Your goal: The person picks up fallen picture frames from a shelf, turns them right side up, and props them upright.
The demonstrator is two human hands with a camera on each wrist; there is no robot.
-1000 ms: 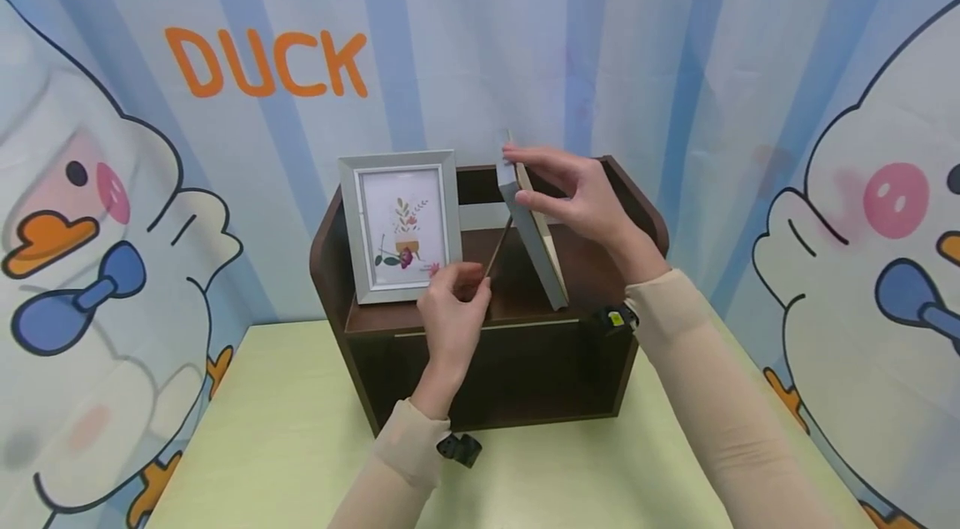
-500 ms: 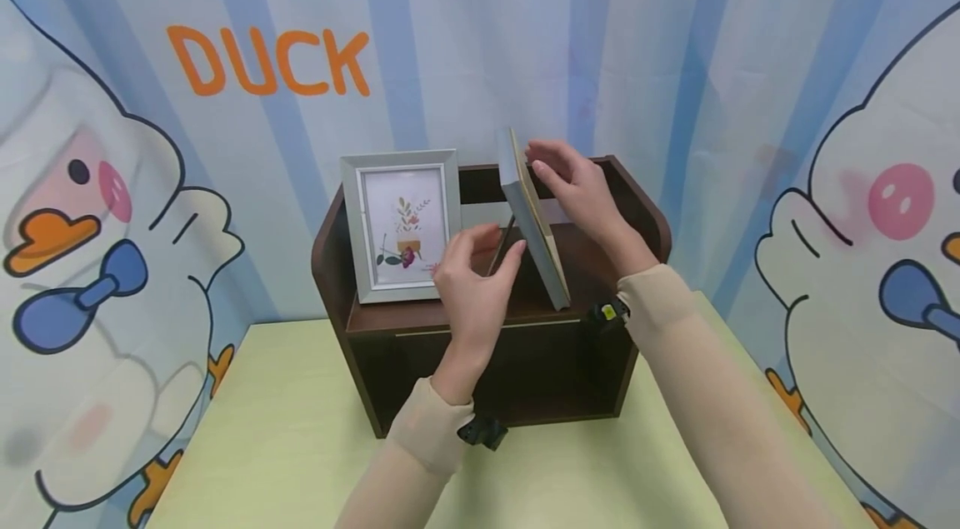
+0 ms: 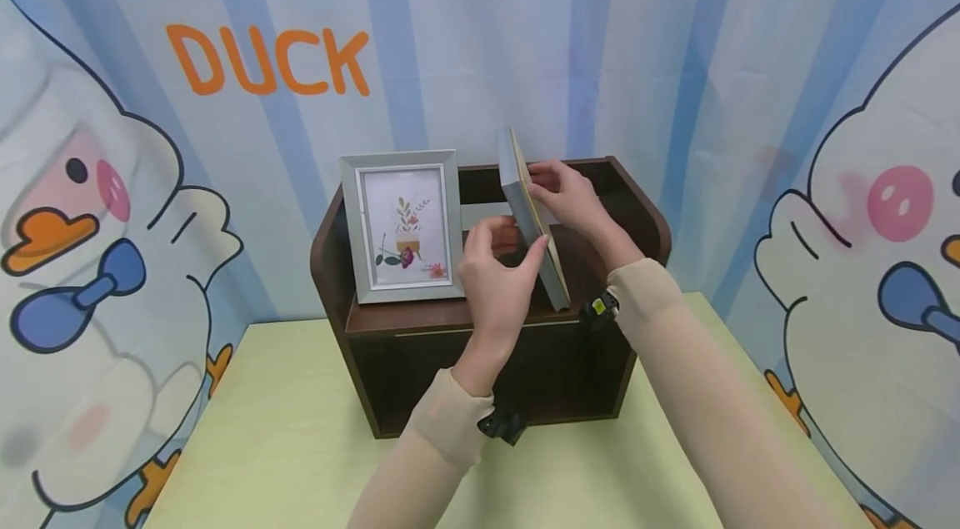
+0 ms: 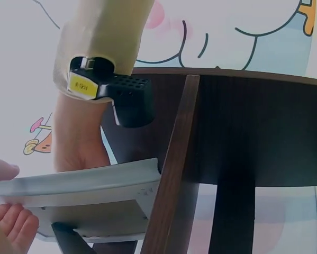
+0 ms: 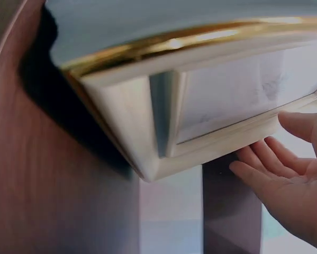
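Observation:
A second picture frame (image 3: 534,217) stands side-on on the upper shelf, leaning back, with a pale grey side and a cream front turned right. My left hand (image 3: 495,279) holds its near edge, thumb in front and fingers behind; the left wrist view shows fingers (image 4: 18,225) on its back by the dark support leg (image 4: 68,238). My right hand (image 3: 573,200) grips the farther edge from the right. In the right wrist view, the thumb (image 5: 298,124) lies at the gold-trimmed front and the fingers curl under the edge.
A grey picture frame (image 3: 446,221) with a plant-and-flower print stands at the shelf's left end, close to my left hand. The dark brown two-tier shelf (image 3: 360,371) has raised sides and sits on a pale green tabletop (image 3: 270,404). Behind hangs a striped duck-print curtain (image 3: 480,37).
My left hand left the support leg and moved right to the second frame's near edge. The right hand let go of the frame, drew back, then took it again lower down.

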